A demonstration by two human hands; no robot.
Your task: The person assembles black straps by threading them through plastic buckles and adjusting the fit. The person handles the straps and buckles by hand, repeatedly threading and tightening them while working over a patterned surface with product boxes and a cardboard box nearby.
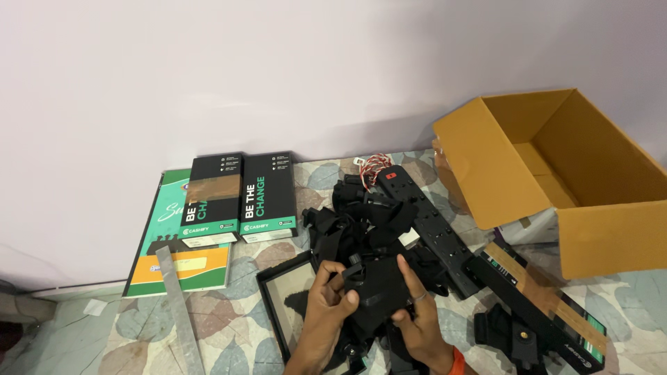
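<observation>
STEP: black strap harness (379,288) was being untangled | LEFT: left hand (326,298) was closed, pinching its strap | RIGHT: right hand (417,316) was gripping its pad from beneath | PLACE: harness held between both hands, black power strip (427,226) just beyond | NEXT: careful strap separation judged needed

An open cardboard box (556,173) stands at the right of the leaf-patterned floor (229,326), two black-and-green boxes (240,198) lie beside a green book (177,239), a metal ruler (179,309) nearer.
</observation>
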